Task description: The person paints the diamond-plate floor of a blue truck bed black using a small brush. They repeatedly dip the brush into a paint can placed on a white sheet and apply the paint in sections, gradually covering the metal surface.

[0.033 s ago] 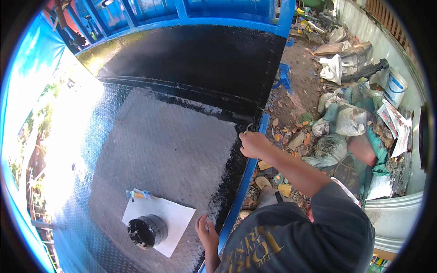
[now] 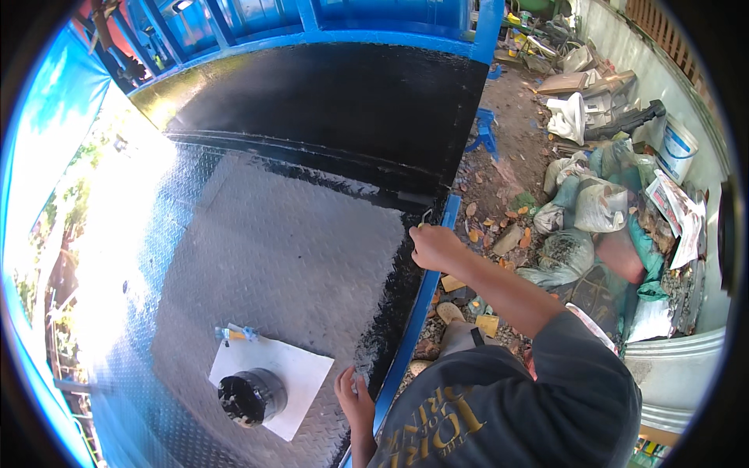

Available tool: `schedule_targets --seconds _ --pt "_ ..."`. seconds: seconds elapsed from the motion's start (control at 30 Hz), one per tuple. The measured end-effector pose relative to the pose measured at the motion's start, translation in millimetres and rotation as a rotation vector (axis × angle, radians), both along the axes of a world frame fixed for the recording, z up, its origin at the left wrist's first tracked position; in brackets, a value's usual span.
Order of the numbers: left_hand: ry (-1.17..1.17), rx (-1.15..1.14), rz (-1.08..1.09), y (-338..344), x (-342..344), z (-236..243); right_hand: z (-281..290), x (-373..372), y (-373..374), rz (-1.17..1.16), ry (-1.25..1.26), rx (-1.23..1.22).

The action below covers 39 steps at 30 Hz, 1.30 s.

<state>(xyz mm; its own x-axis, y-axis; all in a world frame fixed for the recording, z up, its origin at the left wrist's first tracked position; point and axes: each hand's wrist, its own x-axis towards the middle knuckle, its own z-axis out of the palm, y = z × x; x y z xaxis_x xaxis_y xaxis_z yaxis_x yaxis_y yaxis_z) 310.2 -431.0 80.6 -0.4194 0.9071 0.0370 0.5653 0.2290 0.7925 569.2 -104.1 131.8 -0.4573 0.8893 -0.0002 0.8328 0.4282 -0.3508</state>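
My right hand point(image 2: 437, 248) is closed around the handle of a small paint roller point(image 2: 427, 216) at the right edge of a metal bed. The bent wire of the roller shows beyond my fist; its dark sleeve blends into the wet black paint point(image 2: 328, 117). Fingers apart, my left hand point(image 2: 356, 398) rests by the bed's near right edge and holds nothing. Left of it, a paint can point(image 2: 269, 392) smeared with black stands on a white sheet point(image 2: 312, 376). Bare grey tread plate point(image 2: 289, 249) lies between the can and the painted area.
Blue railings point(image 2: 312, 15) border the far side, and a blue rim point(image 2: 427, 292) runs along the right edge. A crumpled blue and yellow wrapper point(image 2: 236, 334) touches the sheet. On the ground at right lie filled sacks point(image 2: 601, 204), a white bucket point(image 2: 677, 152) and scrap.
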Motion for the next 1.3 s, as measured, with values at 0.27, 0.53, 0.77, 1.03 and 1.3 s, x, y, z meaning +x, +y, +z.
schedule_targets --seconds 0.27,0.53,0.77,1.03,1.3 --pt "0.005 -0.008 -0.045 15.0 16.2 -2.0 8.3 10.4 -3.6 -0.037 -0.028 -0.063" --pt "0.021 -0.006 -0.056 20.7 23.4 -5.2 -4.6 -6.0 -3.6 0.026 0.034 0.037" --pt "0.118 -0.003 0.064 38.8 -45.2 -33.3 11.4 -55.2 1.9 0.021 0.103 -0.012" --pt "0.385 -0.003 0.152 75.0 -127.2 -65.2 23.8 -99.7 24.7 -0.030 0.163 0.089" --pt "0.547 0.035 0.106 95.2 -154.2 -97.5 11.2 -129.5 70.8 0.073 0.004 0.060"
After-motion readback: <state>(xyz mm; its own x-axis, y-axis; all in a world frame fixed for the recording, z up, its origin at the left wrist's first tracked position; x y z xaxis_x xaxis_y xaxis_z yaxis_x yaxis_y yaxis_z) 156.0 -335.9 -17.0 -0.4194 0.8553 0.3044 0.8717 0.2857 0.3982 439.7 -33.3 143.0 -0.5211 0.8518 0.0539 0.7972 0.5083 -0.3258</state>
